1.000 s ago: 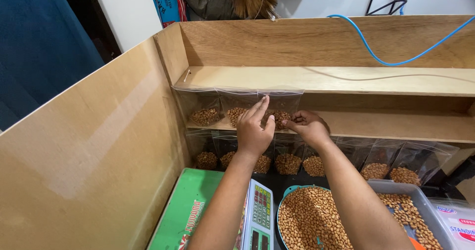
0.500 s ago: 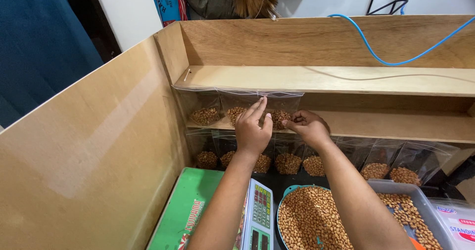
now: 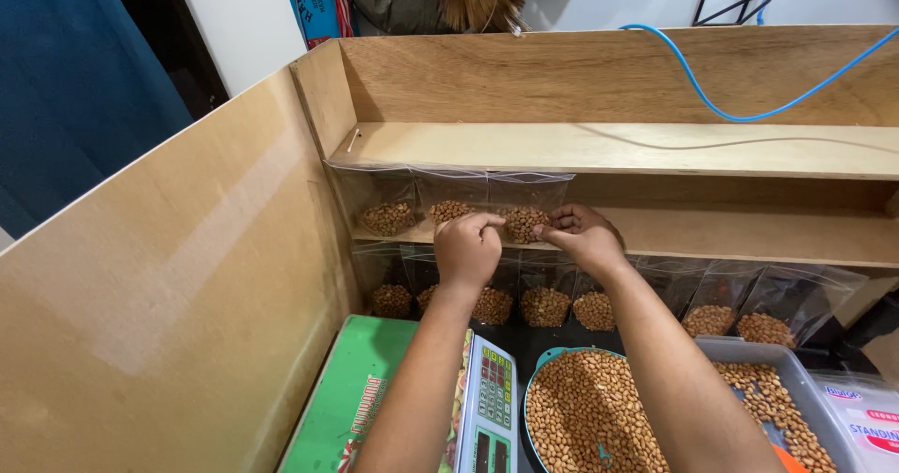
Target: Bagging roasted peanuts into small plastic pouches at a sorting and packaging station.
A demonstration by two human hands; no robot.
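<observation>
On the middle wooden shelf point(image 3: 749, 234) stand three clear plastic bags of peanuts. My left hand point(image 3: 468, 246) and my right hand point(image 3: 582, 234) both pinch the third bag point(image 3: 524, 213), the one furthest right in that row, at its lower part. The two other bags point(image 3: 389, 213) point(image 3: 448, 206) stand upright to its left. Below the shelf, a row of several more filled bags point(image 3: 546, 304) leans against the back.
A green digital scale point(image 3: 375, 398) sits at the bottom left, a round teal bowl of peanuts point(image 3: 581, 417) beside it, and a grey tray of peanuts point(image 3: 777, 398) at the right. A blue cable point(image 3: 730, 108) runs across the top board. A plywood wall point(image 3: 169, 276) closes the left side.
My left hand's fingers, raised and extended a second ago, have curled down onto the bag. My right hand has stayed on the bag.
</observation>
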